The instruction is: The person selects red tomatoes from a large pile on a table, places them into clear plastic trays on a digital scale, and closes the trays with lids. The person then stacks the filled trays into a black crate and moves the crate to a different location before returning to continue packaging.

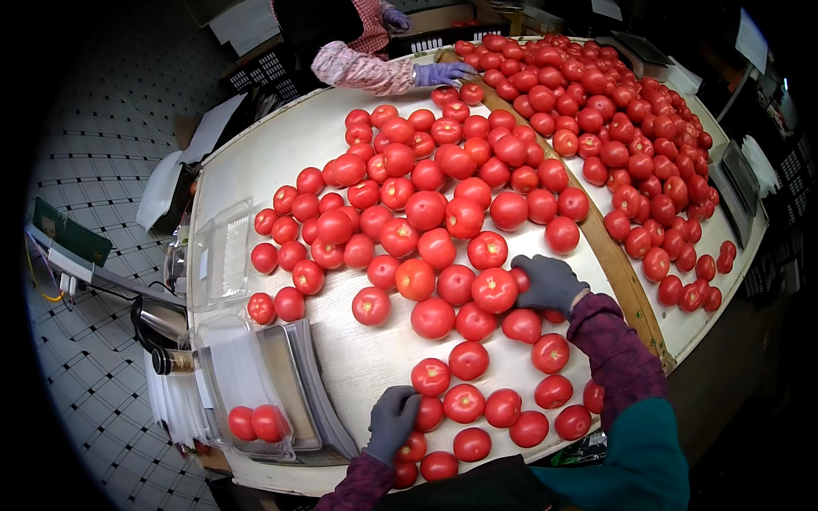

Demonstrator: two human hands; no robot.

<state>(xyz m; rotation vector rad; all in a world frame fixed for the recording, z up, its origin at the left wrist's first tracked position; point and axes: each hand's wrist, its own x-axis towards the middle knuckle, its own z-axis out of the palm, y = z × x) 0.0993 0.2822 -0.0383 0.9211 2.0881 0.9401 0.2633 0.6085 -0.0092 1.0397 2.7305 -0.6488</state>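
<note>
My left hand (392, 421), in a grey glove, is at the near side of the white table (345, 358). Its fingertips touch the left side of a red tomato (430, 414); whether they grip it is hard to tell. Farther up and to the right, my grey-gloved right hand (549, 283) has its fingers around a tomato (521, 280), which is partly hidden by the hand. A larger tomato (494, 290) lies right beside it. Many loose tomatoes spread across the table between and beyond my hands.
A clear plastic clamshell (281, 441) with two tomatoes (257, 423) rests on a grey scale (319, 389) at left. An empty clamshell (227, 255) lies behind it. A wooden divider (617, 255) separates a second tomato heap (594, 108). Across the table, a co-worker's purple-gloved hand (444, 73) reaches in.
</note>
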